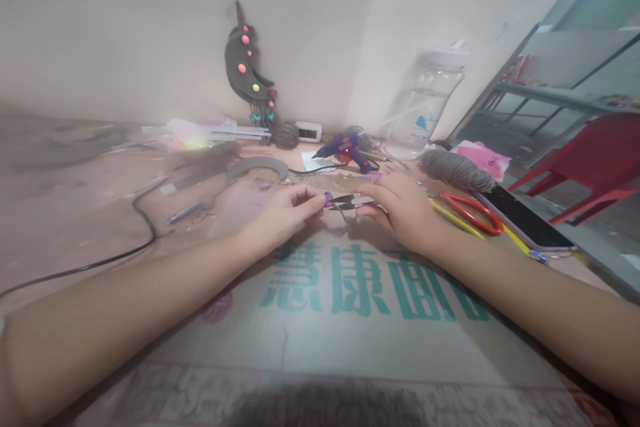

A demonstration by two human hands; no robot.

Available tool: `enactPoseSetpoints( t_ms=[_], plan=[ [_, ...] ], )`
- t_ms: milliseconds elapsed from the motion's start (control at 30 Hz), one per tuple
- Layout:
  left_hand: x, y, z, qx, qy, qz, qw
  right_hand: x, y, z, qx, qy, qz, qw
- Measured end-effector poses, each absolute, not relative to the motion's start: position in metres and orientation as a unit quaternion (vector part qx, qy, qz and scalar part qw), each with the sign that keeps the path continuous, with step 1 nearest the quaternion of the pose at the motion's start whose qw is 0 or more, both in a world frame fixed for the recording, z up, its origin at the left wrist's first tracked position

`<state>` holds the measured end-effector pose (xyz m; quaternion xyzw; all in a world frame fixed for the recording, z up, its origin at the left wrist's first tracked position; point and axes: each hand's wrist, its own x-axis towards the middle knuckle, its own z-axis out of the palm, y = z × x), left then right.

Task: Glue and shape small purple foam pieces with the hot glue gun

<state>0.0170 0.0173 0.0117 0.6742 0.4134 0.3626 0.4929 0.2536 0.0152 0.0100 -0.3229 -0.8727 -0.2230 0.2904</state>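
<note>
My left hand (295,209) is closed, with thumb and fingers pinching a small purple piece (329,199). A thin greyish strip (342,215) hangs just beside it; what it belongs to is unclear. My right hand (400,210) is closed around small pliers (350,201) with pointed dark jaws. The jaws point left, spread apart, and their tips are at or very near the purple piece. Whether they touch it I cannot tell. Both hands hover above a pale printed sheet (325,340) with large green characters.
Behind the hands lies a blue glue gun (345,149) with a black cord (145,213). A water bottle (425,107), grey yarn (455,170), red-handled scissors (473,213) and a phone (525,217) stand or lie on the right. A grey crescent ornament (243,67) hangs on the wall.
</note>
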Motion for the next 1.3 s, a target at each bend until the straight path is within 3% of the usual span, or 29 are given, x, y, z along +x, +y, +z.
enactPoseSetpoints(
  t_ms=[267,1300],
  plan=[
    [0.0162,0.0193,0.0105,0.684,0.399,0.363,0.491,0.2528,0.0157,0.0097,-0.290,-0.874,-0.259,0.291],
    [0.0155,0.0195,0.0088,0.684,0.397,0.348,0.503,0.2545,0.0157,0.0079,-0.305,-0.884,-0.223,0.275]
  ],
)
